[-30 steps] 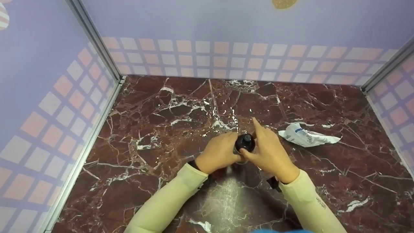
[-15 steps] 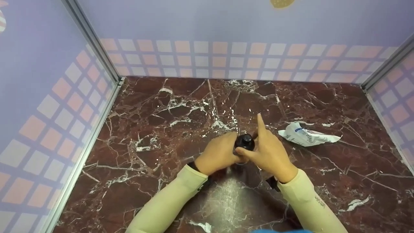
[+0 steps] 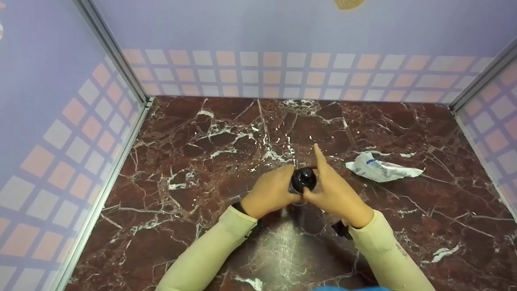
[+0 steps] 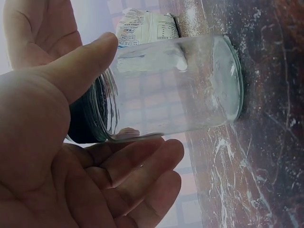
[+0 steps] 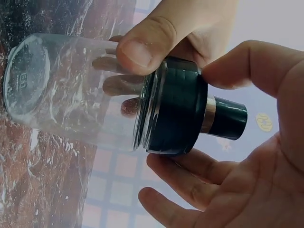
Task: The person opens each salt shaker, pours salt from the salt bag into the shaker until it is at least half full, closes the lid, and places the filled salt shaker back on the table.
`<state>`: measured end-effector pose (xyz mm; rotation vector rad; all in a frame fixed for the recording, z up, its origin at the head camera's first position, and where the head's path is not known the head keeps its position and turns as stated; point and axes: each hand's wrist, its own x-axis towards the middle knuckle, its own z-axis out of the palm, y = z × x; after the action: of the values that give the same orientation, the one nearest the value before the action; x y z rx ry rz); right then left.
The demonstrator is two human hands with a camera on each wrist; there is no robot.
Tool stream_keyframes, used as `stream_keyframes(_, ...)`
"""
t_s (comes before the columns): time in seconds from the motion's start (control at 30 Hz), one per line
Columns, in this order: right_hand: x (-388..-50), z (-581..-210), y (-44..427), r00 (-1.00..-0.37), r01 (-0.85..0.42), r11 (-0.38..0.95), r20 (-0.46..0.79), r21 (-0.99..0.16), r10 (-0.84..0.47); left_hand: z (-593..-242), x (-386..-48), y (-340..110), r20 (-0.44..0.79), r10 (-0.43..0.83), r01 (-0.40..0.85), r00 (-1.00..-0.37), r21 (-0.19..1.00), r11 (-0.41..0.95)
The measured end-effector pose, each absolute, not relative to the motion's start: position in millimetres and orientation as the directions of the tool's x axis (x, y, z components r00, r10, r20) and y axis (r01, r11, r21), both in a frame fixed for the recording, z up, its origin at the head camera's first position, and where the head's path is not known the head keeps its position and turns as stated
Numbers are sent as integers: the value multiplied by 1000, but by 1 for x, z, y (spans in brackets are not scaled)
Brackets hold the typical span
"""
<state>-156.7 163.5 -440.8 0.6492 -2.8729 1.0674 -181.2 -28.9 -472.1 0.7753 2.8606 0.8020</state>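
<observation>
A clear glass bottle (image 4: pixel 156 90) stands on the dark red marbled surface in the middle of the head view. Its black screw cap (image 5: pixel 176 107) carries a narrow spout and sits on the neck. With thumb on one side and fingers on the other, my left hand (image 3: pixel 268 192) grips the glass just below the cap. My right hand (image 3: pixel 339 194) holds the cap between thumb and fingers, while its index finger points away in the head view. No contents show inside the glass in either wrist view.
Right of the hands lies a crumpled white printed packet (image 3: pixel 379 169). White specks and crumbs (image 3: pixel 288 145) are scattered on the marbled surface (image 3: pixel 194 226) beyond the bottle. Lilac panels with pink and white squares (image 3: pixel 272 74) enclose the back and sides.
The right thumb and index finger shift to and fro around the cap: the thumb swung left, then back right. The left hand, the bottle and the packet stay in place.
</observation>
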Motion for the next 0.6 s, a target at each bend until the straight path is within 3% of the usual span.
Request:
stream_keyframes(0.33, -161, -442, 161, -935, -355, 764, 207, -539, -289, -471, -182, -29, 67, 480, 442, -875, 517, 733)
stream_keyframes(0.6, -161, -444, 160, -926, -376, 784, 228, -494, -301, -471, -182, -28, 49, 487, 441, -872, 511, 738)
